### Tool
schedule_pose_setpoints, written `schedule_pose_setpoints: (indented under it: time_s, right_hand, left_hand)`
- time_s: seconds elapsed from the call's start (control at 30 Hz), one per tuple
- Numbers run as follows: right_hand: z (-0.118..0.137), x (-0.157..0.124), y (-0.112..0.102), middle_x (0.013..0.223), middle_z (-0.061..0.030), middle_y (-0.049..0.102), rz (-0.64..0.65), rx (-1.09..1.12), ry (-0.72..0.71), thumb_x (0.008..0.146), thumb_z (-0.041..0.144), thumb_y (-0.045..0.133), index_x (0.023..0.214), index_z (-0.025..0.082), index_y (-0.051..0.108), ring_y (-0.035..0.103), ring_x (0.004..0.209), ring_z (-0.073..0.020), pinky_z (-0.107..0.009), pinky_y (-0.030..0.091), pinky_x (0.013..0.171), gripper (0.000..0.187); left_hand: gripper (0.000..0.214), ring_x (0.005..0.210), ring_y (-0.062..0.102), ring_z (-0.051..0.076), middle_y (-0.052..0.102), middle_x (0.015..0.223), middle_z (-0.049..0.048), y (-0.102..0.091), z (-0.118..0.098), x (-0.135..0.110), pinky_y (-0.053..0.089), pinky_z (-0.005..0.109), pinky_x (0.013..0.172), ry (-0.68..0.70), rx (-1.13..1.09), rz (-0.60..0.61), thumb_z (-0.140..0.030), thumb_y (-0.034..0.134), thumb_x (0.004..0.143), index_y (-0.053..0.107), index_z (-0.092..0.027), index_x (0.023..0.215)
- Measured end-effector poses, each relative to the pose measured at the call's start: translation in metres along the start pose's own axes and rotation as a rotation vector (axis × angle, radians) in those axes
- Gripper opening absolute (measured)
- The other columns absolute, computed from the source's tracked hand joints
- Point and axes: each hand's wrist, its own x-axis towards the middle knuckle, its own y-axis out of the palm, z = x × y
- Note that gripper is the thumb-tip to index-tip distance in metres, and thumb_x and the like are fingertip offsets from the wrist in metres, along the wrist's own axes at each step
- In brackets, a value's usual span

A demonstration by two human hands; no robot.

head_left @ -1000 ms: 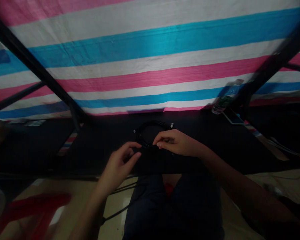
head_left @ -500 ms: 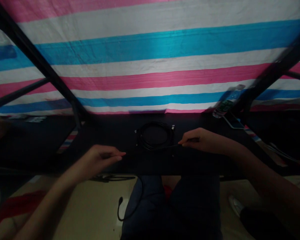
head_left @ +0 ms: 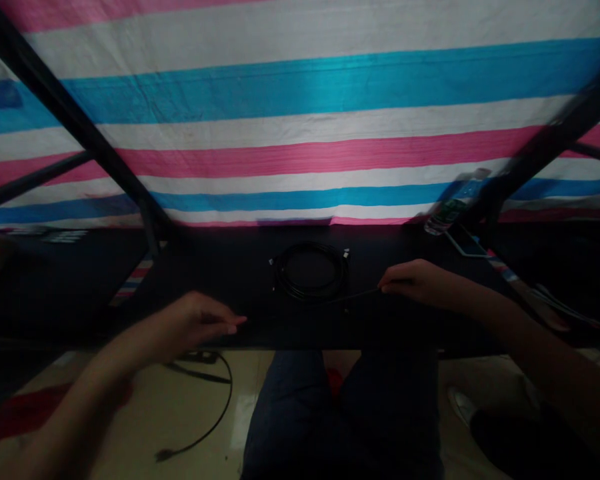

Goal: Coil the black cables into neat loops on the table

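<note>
A coil of black cable (head_left: pixel 311 272) with small white plugs lies on the dark table (head_left: pixel 220 280) in front of me. My right hand (head_left: pixel 417 281) is right of the coil, fingers pinched on a black cable strand that runs leftward past the coil's near side. My left hand (head_left: pixel 195 323) is at the table's near edge, left of the coil, thumb and fingers pinched together; the same dark strand seems to reach it. A loose black cable end (head_left: pixel 200 427) trails down from near the left hand onto the floor.
A striped pink, blue and white tarp (head_left: pixel 300 113) hangs behind the table, crossed by black frame bars (head_left: pixel 80 140). A plastic water bottle (head_left: pixel 453 203) and a flat phone-like object (head_left: pixel 467 243) sit at the back right. My dark-trousered knees (head_left: pixel 345 413) are under the table edge.
My hands have drawn apart from the coil, right hand moving right, left hand moving left and nearer, stretching a cable strand between them. The loose cable end has swung leftward over the floor.
</note>
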Motion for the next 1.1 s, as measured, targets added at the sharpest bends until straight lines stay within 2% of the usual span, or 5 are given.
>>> schedule_pose_setpoints:
  time_s: [0.23, 0.43, 0.63, 0.93, 1.1]
  right_hand:
    - [-0.012, -0.001, 0.012, 0.085, -0.0094, 0.074, -0.115, -0.121, -0.094, 0.091, 0.03, 0.055, 0.087, 0.017, 0.074, 0.067, 0.077, -0.0207, -0.032, 0.051, 0.072, 0.024]
    - [0.036, 0.01, 0.035, 0.113, -0.0108, 0.076, -0.099, 0.004, -0.213, 0.098, 0.03, 0.05, 0.121, 0.019, 0.071, 0.071, 0.099, -0.0219, -0.033, 0.055, 0.085, 0.034]
    - [0.059, 0.017, 0.023, 0.12, -0.0075, 0.074, -0.151, -0.074, -0.256, 0.094, 0.018, 0.054, 0.128, 0.023, 0.069, 0.073, 0.103, -0.0221, -0.032, 0.056, 0.09, 0.038]
    - [-0.028, -0.007, -0.012, 0.11, -0.0126, 0.076, -0.165, -0.098, 0.007, 0.089, 0.021, 0.056, 0.108, 0.02, 0.08, 0.072, 0.098, -0.0305, -0.044, 0.056, 0.091, 0.031]
    - [-0.046, -0.015, -0.004, 0.092, -0.0116, 0.078, 0.026, -0.029, 0.122, 0.088, 0.036, 0.057, 0.094, 0.018, 0.081, 0.072, 0.081, -0.0277, -0.039, 0.057, 0.073, 0.03]
  left_hand:
    - [0.026, 0.087, 0.074, 0.022, 0.079, 0.105, 0.0045, 0.0, 0.001, 0.005, 0.059, 0.033, 0.078, 0.005, 0.044, -0.181, -0.037, 0.07, 0.085, 0.079, -0.028, 0.107]
    - [0.026, 0.091, 0.073, 0.022, 0.079, 0.104, 0.0046, 0.029, -0.028, 0.032, 0.059, 0.035, 0.084, 0.046, -0.131, -0.288, -0.035, 0.07, 0.086, 0.078, -0.026, 0.109]
    - [0.028, 0.094, 0.073, 0.024, 0.079, 0.105, 0.0065, 0.037, -0.039, 0.05, 0.057, 0.036, 0.086, 0.088, -0.163, -0.307, -0.036, 0.071, 0.084, 0.079, -0.022, 0.108]
    - [0.026, 0.086, 0.071, 0.023, 0.08, 0.093, 0.0055, 0.007, 0.003, 0.016, 0.056, 0.029, 0.071, -0.07, -0.132, -0.386, -0.039, 0.075, 0.081, 0.081, -0.026, 0.102]
    - [0.025, 0.085, 0.07, 0.023, 0.079, 0.093, 0.0065, 0.009, 0.01, 0.013, 0.056, 0.029, 0.071, -0.077, -0.137, -0.433, -0.04, 0.075, 0.079, 0.081, -0.022, 0.095]
